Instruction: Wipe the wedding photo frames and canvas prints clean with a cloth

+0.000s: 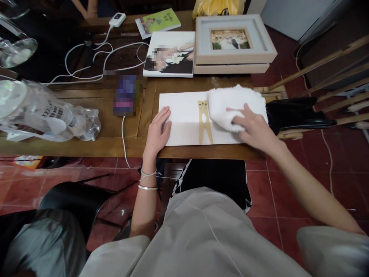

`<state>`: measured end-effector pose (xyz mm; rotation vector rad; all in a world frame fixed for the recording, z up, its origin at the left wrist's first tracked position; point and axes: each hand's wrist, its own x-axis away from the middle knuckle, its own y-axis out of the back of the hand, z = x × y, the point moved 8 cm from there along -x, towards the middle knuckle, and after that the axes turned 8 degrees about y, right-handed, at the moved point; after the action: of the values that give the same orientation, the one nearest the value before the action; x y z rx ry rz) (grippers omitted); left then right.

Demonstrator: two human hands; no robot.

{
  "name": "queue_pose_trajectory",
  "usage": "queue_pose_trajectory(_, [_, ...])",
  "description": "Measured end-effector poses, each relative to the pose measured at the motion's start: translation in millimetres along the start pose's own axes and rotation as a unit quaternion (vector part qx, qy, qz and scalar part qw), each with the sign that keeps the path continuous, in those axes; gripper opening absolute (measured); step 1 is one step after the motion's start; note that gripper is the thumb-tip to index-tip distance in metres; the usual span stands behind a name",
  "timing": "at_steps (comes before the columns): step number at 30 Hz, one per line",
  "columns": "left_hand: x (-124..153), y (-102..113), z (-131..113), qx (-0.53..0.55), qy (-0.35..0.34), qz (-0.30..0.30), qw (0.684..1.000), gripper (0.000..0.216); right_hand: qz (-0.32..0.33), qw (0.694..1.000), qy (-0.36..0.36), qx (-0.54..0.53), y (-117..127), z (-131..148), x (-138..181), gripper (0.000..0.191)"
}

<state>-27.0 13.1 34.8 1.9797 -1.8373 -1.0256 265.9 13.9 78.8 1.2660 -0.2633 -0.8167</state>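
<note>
A flat white panel [181, 132] lies on the wooden table near its front edge. At its middle is a gold, long-legged shape with an animal-like head [204, 125]; whether it is printed or loose I cannot tell. My left hand [160, 129] rests on the panel's left end, fingers stretched out. On the right end, my right hand [252, 125] grips a fluffy white cloth [230, 100], fingers pressed into it. The cloth hides that part of the panel.
Behind the panel are a photo print [170, 55], a framed picture [230, 57] and a green booklet [160, 23]. To the left lie a phone [125, 94] with white cables and a clear plastic bag [57, 115]. Wooden rails [317, 61] stand at the right.
</note>
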Motion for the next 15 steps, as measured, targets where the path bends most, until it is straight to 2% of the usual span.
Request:
queue_pose_trajectory(2, [0,0,0,-0.001,-0.001,-0.001,1.000,0.039,0.000,0.999,0.030,-0.038,2,31,31,0.036])
queue_pose_trajectory(4, [0,0,0,0.000,-0.002,-0.002,1.000,0.039,0.027,0.997,0.045,-0.064,4,57,56,0.035])
queue_pose_trajectory(7, [0,-1,1,0.002,-0.001,0.001,1.000,0.039,0.071,0.992,0.051,-0.094,9,72,70,0.038])
queue_pose_trajectory(9, [0,-1,2,0.002,-0.002,0.003,1.000,0.040,0.077,0.990,0.044,-0.108,14,63,62,0.039])
queue_pose_trajectory(11, [0,-1,2,-0.001,-0.004,0.003,1.000,0.040,0.067,0.991,0.028,-0.114,16,42,42,0.036])
queue_pose_trajectory(15, [1,-1,0,-0.015,-0.004,0.003,1.000,0.040,0.045,0.995,-0.015,-0.093,9,-6,-21,0.026])
